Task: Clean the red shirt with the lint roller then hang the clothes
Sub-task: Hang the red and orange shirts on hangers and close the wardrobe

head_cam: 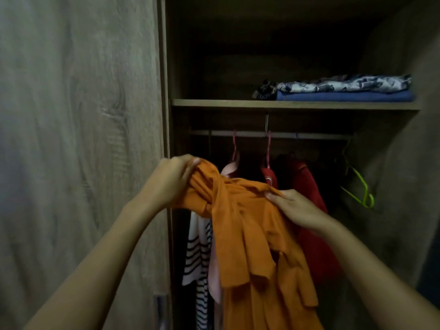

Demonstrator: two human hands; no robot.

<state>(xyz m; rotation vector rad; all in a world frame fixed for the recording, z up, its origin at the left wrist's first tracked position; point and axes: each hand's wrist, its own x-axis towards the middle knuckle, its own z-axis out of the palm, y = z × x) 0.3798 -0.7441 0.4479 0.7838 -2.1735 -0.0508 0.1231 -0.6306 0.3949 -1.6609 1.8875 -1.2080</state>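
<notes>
In front of the open wooden wardrobe [166, 115], the left hand [171, 179] and right hand [292, 208] are both gripping the bunched orange-red cotton shirt [250, 234] — no hanger is showing in it, so it risks slipping. Hanging red garments [307, 198] are crowding the rail [262, 134]; an empty green plastic hanger [357, 186] is dangling right.

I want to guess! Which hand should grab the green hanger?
Right, probably. The right hand holds the orange garment nearest the empty green hanger; the left hand is farther away.
</notes>
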